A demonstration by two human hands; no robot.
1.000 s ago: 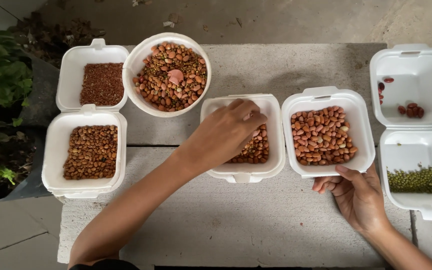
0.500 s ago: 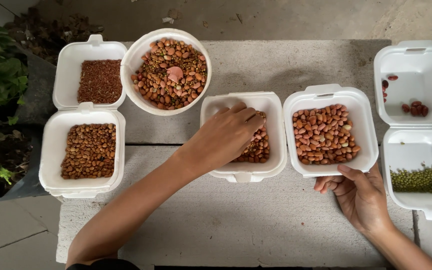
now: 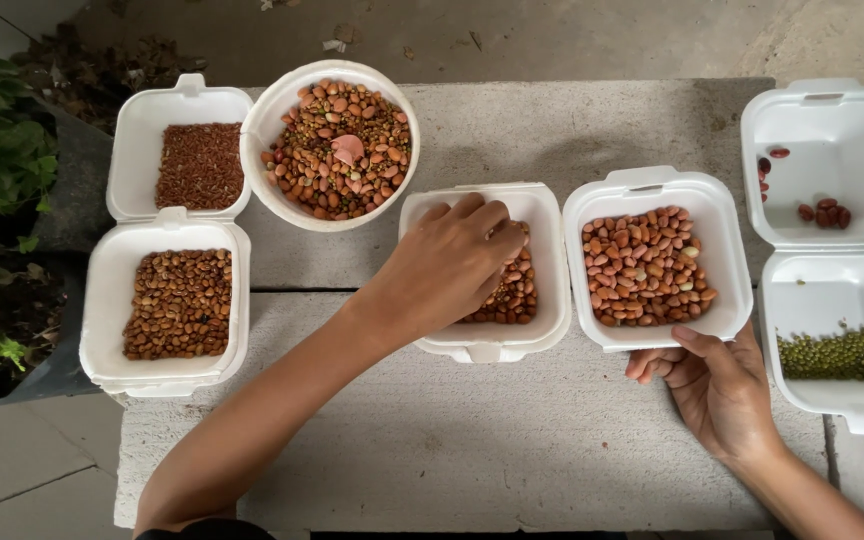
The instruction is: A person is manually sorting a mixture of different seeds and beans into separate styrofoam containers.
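The left hand (image 3: 447, 262) reached into the middle foam tray (image 3: 542, 210) of brown beans on the counter (image 3: 552, 450), fingers curled, its grip hidden. The right hand (image 3: 717, 385) lay open-palmed beneath the peanut tray (image 3: 732, 260); a bowl of mixed beans (image 3: 332, 150) stood just beside.

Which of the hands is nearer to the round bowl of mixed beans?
Left. The left hand reaches into the middle tray, just right of and below the round bowl. The right hand is farther off, under the peanut tray.

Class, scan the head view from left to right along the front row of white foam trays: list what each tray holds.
Small brown beans → mixed brown beans under the left hand → pinkish-tan beans → green beans.
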